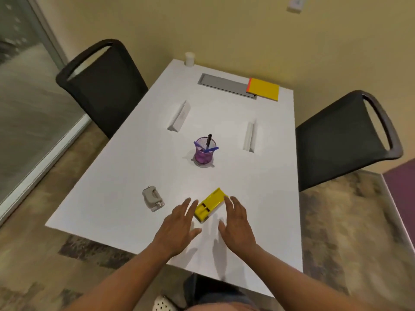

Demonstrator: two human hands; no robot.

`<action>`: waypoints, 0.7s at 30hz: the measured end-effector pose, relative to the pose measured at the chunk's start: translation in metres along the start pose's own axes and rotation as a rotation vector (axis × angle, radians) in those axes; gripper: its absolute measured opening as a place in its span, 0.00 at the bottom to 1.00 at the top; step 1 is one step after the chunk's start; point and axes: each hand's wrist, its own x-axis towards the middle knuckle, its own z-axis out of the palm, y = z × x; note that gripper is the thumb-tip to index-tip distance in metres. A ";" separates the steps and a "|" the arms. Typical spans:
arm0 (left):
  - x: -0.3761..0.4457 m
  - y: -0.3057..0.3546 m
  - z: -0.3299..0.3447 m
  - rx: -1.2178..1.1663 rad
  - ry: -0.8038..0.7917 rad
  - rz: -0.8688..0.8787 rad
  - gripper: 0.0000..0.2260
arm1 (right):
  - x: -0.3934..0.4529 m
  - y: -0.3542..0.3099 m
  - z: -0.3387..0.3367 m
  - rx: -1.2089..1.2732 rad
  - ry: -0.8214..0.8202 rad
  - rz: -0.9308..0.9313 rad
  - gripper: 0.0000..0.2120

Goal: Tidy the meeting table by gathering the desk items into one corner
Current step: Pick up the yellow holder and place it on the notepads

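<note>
A yellow desk organiser (210,204) lies tilted on the white table (125,176) near its front edge. My left hand (179,225) hovers open just to its left, and my right hand (238,223) hovers open just to its right; neither grips it. A grey hole punch (152,198) rests further left. In the table's middle stands a purple mesh pen cup (204,152) with pens. Two white tent cards (179,116) (251,136) stand beyond it. A yellow notepad (263,88) lies at the far right corner.
A grey cable hatch (222,84) is set into the far end of the table, and a small white cup (189,58) stands at the far left corner. Black chairs stand at the left (101,86) and right (343,140) sides. A wall runs behind.
</note>
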 end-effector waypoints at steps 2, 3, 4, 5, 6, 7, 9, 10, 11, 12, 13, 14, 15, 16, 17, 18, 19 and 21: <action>0.011 0.000 0.000 -0.036 -0.055 -0.006 0.40 | 0.013 0.011 0.002 0.024 -0.010 0.027 0.33; 0.015 -0.001 0.000 -0.046 -0.081 -0.011 0.40 | 0.021 0.016 0.003 0.038 -0.012 0.040 0.32; 0.020 -0.003 0.001 -0.050 -0.105 -0.015 0.40 | 0.029 0.020 0.005 0.065 -0.020 0.055 0.33; 0.026 -0.006 0.002 -0.048 -0.126 -0.019 0.41 | 0.038 0.024 0.007 0.100 -0.034 0.069 0.35; 0.032 -0.008 0.003 -0.044 -0.146 -0.023 0.42 | 0.047 0.028 0.009 0.132 -0.056 0.077 0.37; 0.038 -0.010 0.005 -0.044 -0.164 -0.031 0.42 | 0.057 0.032 0.012 0.150 -0.086 0.074 0.39; 0.051 -0.011 0.008 -0.053 -0.189 -0.047 0.44 | 0.077 0.042 0.015 0.149 -0.150 0.030 0.42; 0.058 -0.011 0.009 -0.062 -0.204 -0.054 0.44 | 0.088 0.047 0.016 0.145 -0.185 -0.005 0.44; 0.065 -0.011 0.012 -0.073 -0.221 -0.062 0.45 | 0.100 0.053 0.016 0.143 -0.223 -0.039 0.46; 0.072 -0.010 0.015 -0.078 -0.236 -0.069 0.46 | 0.112 0.058 0.016 0.139 -0.261 -0.068 0.48; 0.077 -0.009 0.018 -0.075 -0.247 -0.073 0.46 | 0.123 0.062 0.015 0.128 -0.290 -0.092 0.49; 0.082 -0.008 0.021 -0.065 -0.250 -0.073 0.47 | 0.133 0.066 0.016 0.107 -0.306 -0.117 0.50; 0.085 -0.007 0.024 -0.047 -0.246 -0.069 0.47 | 0.142 0.069 0.016 0.083 -0.312 -0.145 0.50; 0.088 -0.005 0.027 -0.025 -0.232 -0.066 0.46 | 0.149 0.071 0.017 0.063 -0.313 -0.175 0.48; 0.090 -0.004 0.030 -0.008 -0.214 -0.067 0.45 | 0.156 0.073 0.018 0.054 -0.313 -0.207 0.45; 0.092 -0.003 0.033 -0.008 -0.193 -0.072 0.43 | 0.161 0.074 0.020 0.056 -0.314 -0.239 0.40; 0.094 -0.002 0.036 -0.027 -0.172 -0.082 0.40 | 0.165 0.075 0.020 0.063 -0.316 -0.267 0.36; 0.096 -0.002 0.037 -0.136 -0.132 -0.116 0.35 | 0.172 0.077 0.020 0.089 -0.334 -0.309 0.31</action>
